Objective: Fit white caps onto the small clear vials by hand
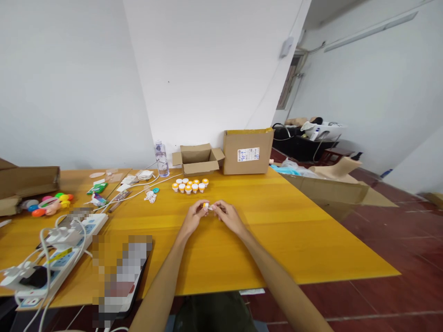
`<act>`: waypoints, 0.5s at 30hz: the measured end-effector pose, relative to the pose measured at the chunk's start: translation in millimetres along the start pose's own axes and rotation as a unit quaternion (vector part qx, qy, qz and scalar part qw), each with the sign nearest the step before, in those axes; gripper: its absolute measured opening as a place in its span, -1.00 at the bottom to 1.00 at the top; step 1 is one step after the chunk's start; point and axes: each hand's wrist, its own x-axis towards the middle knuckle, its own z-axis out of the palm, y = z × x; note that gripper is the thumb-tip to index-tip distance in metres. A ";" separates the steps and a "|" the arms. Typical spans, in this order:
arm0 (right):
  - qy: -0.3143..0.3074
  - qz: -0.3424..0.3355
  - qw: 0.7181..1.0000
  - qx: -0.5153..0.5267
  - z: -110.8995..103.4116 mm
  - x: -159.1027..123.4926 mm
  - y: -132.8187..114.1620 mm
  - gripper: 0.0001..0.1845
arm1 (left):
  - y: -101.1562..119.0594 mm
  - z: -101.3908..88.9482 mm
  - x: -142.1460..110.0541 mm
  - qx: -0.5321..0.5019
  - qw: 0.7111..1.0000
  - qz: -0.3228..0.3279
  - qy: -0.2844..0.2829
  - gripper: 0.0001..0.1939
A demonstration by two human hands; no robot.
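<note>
left hand (pixel 198 211) is pinching the small orange-and-white piece (pixel 206 206) between its fingertips, right fingers (pixel 215 208) touching its side

The small orange-and-white piece (pixel 206 205) is held; similar round pieces (pixel 188 188) are grouped at its eleven o'clock.

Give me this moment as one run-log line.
left hand: holds white-orange piece | right hand: touches it | similar pieces: grouped beyond | carton: open

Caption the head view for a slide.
Two hands hold a small orange-and-white piece above a table, near an open box.
</note>
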 end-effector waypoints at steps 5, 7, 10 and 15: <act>0.014 -0.027 1.000 -0.001 -1.0 0.0 -3.3 -0.72 | 0.8 -0.4 -0.2 0.003 1.000 0.003 0.005 -0.62; 0.015 -0.032 0.999 -0.004 -0.7 0.2 -3.3 -0.71 | 1.3 -0.3 -0.5 0.002 1.000 0.003 0.008 -0.61; 0.011 -0.030 0.999 0.007 0.7 0.8 -1.5 -0.70 | 2.2 0.0 -1.0 0.002 1.000 0.001 0.010 -0.60; -0.006 -0.015 0.999 0.030 1.9 1.2 1.5 -0.66 | 3.2 0.5 -1.5 0.001 1.000 0.001 0.010 -0.61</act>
